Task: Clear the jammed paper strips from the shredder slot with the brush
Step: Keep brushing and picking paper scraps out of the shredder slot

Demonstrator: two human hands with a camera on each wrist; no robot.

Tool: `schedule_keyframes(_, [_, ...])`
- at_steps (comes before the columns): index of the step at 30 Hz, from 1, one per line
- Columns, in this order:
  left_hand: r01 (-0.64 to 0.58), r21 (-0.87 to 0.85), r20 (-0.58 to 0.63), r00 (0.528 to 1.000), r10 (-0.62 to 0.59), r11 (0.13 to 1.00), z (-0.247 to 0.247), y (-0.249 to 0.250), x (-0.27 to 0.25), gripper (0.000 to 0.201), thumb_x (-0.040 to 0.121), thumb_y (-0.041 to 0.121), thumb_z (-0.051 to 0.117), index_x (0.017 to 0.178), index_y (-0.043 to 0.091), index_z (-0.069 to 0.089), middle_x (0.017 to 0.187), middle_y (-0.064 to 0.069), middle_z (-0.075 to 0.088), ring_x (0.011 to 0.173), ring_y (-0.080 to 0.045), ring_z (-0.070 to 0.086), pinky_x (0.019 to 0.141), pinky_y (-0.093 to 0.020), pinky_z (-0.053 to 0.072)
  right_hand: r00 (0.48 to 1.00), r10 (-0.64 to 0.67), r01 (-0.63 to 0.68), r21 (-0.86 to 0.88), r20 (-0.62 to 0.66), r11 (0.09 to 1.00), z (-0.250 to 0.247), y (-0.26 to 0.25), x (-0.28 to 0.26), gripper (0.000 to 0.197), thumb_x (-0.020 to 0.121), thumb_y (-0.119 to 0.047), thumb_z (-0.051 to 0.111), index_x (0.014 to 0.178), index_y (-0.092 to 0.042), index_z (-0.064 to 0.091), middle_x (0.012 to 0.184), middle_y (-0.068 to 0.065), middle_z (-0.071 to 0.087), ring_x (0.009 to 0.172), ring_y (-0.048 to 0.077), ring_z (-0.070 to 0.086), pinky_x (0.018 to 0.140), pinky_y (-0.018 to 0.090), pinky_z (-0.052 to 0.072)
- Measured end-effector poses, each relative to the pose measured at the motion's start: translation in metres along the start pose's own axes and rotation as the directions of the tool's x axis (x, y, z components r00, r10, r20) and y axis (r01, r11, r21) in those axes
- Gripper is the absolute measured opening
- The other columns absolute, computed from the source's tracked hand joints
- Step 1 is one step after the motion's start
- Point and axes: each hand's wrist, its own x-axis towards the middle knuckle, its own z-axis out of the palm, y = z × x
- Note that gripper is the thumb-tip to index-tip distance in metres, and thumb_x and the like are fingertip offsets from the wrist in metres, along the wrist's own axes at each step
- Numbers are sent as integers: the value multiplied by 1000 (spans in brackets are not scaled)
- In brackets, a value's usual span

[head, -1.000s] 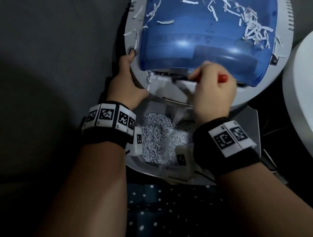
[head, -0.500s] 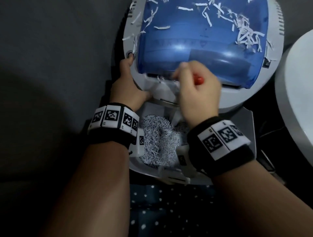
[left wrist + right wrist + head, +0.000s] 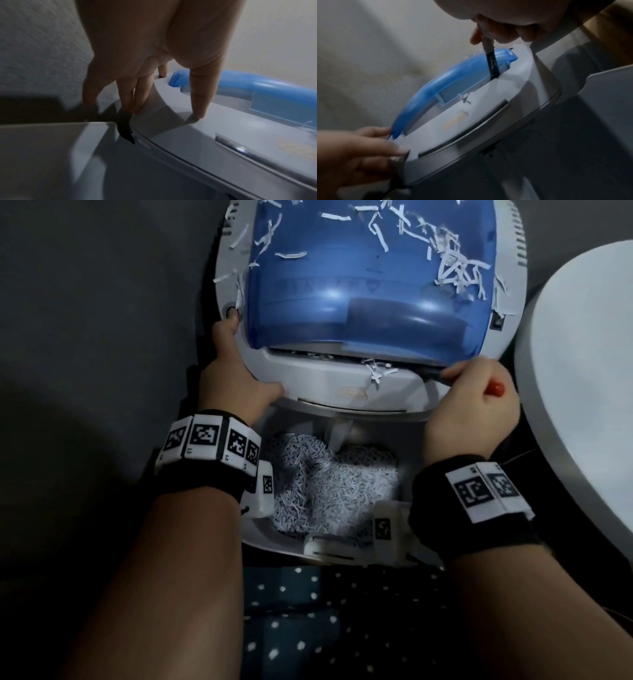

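Head view: right hand (image 3: 474, 402) pinched brush (image 3: 491, 63), bristles at right end of shredder (image 3: 329, 385) slot. Left hand (image 3: 236, 378), fingers straight, pressed shredder's left rim. Few paper strips (image 3: 376, 371) at slot.

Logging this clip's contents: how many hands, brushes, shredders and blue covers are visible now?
Hands: 2, left hand and right hand
Red-handled brush: 1
Grey plastic shredder: 1
Translucent blue cover: 1
Total: 5
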Motion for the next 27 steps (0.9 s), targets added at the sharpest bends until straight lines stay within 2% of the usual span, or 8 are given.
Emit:
schedule_keyframes(3, [5,-3,-4,1000,-5,1000,1,1,0,102,73,13,82,152,29,19,137,0,53,113,-22,57,86,-21,38,957,70,-15,-195,281,981,24,2,-19,25,101,-31,52,86,-19,69,76,0,65,76,14,60,74,31,47])
schedule_keyframes(6, [-4,-18,-7,1000,4,1000,3,0,1,101,73,17,84,151,29,21,133,-1,56,106,-18,57,87,-24,42,779,50,-11,-66,624,998,39,-2,-48,28,93,-46,52,85,-28,71,73,-3,68,76,21,66,76,37,55])
schedule_keyframes(11, [-19,-27,35,999,20,999,-2,-8,6,109,66,17,87,151,32,20,141,3,52,113,-22,60,100,-38,50,997,19,-32,197,68,980,19,-6,-24,34,89,-15,49,58,-24,58,53,-13,54,59,0,51,65,18,40])
schedule_keyframes(14, [-20,-24,52,998,21,1000,-4,-8,7,109,67,13,85,151,31,19,142,5,51,113,-22,60,99,-41,51,987,109,-105,-35,116,994,34,-4,-20,34,99,-20,50,66,-22,58,58,-9,55,62,6,51,65,24,39])
schedule_keyframes(16, [-26,-45,54,998,29,999,-4,-8,6,109,66,14,86,151,30,19,142,5,51,116,-21,59,101,-41,50,931,123,-61,-187,345,981,54,-1,-38,25,101,-28,52,79,-21,61,67,-5,57,66,12,53,69,31,41])
schedule_keyframes(20, [-19,-91,61,998,25,996,-4,-6,3,113,56,34,85,149,34,21,136,3,56,115,-21,61,101,-42,51,718,66,-100,8,693,995,68,-12,-66,23,99,-32,56,85,-26,73,63,-6,64,67,12,62,73,37,54])
schedule_keyframes(24, [-15,-51,81,997,19,999,-7,-9,6,109,65,17,85,151,33,20,124,13,50,113,-22,59,100,-40,50,948,73,-133,176,310,975,48,-13,-43,31,87,-21,52,58,-25,61,50,-13,54,57,5,49,62,26,41])
schedule_keyframes(27, [-29,-75,75,997,34,997,-6,-8,6,110,62,19,85,151,31,21,126,14,51,114,-19,59,101,-39,50,936,127,-137,6,329,991,63,-8,-47,34,99,-29,55,65,-26,59,58,-10,57,67,15,56,69,32,48])
